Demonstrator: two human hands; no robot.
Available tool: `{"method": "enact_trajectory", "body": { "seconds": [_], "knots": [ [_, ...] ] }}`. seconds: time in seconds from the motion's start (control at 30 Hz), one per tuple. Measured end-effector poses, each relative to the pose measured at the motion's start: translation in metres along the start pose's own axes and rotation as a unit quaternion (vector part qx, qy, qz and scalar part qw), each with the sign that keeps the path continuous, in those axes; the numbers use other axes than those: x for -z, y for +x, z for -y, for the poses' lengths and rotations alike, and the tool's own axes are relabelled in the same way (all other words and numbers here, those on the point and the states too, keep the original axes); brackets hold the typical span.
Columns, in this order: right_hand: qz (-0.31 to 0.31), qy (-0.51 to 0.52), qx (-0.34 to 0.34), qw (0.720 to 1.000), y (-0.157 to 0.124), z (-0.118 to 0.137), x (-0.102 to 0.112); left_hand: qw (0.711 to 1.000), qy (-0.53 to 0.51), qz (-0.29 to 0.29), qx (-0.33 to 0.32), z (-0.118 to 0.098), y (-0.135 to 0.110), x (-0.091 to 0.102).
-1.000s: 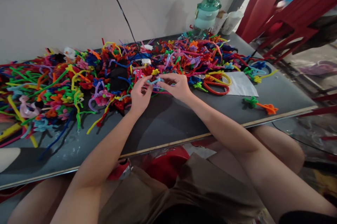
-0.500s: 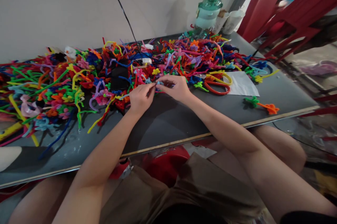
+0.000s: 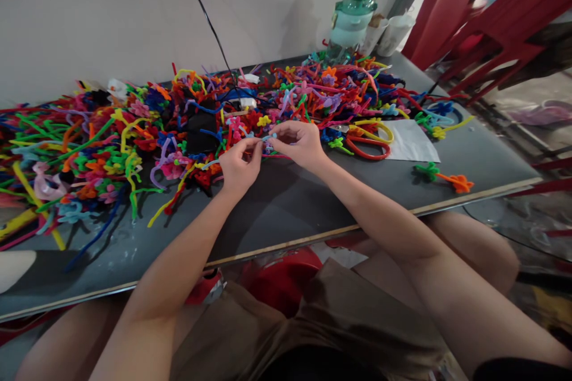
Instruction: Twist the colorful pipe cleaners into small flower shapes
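A light blue pipe cleaner [image 3: 268,138] shows between my fingertips, in front of the heap. My left hand [image 3: 241,166] pinches it, and a pale blue length sticks out on that hand's left side. My right hand [image 3: 300,143] comes in from the other side with thumb and finger at the same pipe cleaner; its fingertips look slightly parted, and the exact contact is too small to make out. Just behind the hands lie a yellow pipe-cleaner flower [image 3: 264,121] and a pink flower [image 3: 234,125].
Heaped pipe cleaners and flowers [image 3: 89,148] cover the table's back. Scissors [image 3: 369,141] with orange and yellow handles lie right, by a white sheet [image 3: 413,141]. A green-and-orange flower piece [image 3: 447,178] sits near the front edge. A green bottle [image 3: 353,26] and cups [image 3: 395,35] stand behind.
My right thumb and fingers have spread a little apart, and more of the light blue pipe cleaner shows between the hands. My left hand has barely shifted.
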State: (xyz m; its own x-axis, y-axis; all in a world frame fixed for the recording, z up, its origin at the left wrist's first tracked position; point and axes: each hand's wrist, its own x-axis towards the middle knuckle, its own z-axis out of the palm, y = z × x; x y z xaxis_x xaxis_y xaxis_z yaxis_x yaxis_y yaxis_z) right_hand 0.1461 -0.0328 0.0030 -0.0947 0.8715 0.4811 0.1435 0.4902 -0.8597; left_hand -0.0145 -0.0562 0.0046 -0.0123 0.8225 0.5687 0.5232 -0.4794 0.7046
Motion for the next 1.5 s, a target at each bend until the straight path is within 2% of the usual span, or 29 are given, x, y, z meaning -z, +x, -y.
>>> {"method": "enact_trajectory", "body": {
  "seconds": [0.17, 0.33, 0.53, 0.9, 1.1, 1.23, 1.37, 1.5],
  "knots": [
    [-0.004, 0.001, 0.006, 1.0, 0.0, 0.002, 0.001, 0.996, -0.075, -0.008, 0.052, 0.0, 0.0, -0.003],
    [0.024, 0.014, 0.02, 0.999, 0.001, 0.0, 0.005, 0.98, -0.171, 0.027, 0.1, 0.007, 0.003, -0.005],
    [0.027, -0.018, 0.043, 0.999, -0.003, -0.003, 0.003, 0.965, -0.216, 0.031, 0.146, 0.008, 0.005, -0.005],
    [0.025, -0.11, 0.087, 0.99, -0.003, 0.001, 0.004, 0.964, -0.219, 0.053, 0.14, 0.01, 0.005, -0.006],
    [-0.022, -0.155, 0.113, 0.981, -0.007, 0.001, 0.002, 0.967, -0.207, 0.062, 0.133, 0.006, 0.003, -0.005],
    [-0.042, -0.148, 0.107, 0.982, -0.009, 0.0, 0.0, 0.963, -0.222, 0.056, 0.143, 0.008, 0.002, -0.009],
    [-0.021, -0.136, 0.106, 0.985, -0.007, 0.0, 0.001, 0.968, -0.206, 0.054, 0.13, 0.014, 0.003, -0.009],
    [0.038, -0.156, 0.123, 0.979, -0.002, 0.0, 0.008, 0.986, -0.13, 0.089, 0.056, 0.017, 0.006, -0.003]
  ]
}}
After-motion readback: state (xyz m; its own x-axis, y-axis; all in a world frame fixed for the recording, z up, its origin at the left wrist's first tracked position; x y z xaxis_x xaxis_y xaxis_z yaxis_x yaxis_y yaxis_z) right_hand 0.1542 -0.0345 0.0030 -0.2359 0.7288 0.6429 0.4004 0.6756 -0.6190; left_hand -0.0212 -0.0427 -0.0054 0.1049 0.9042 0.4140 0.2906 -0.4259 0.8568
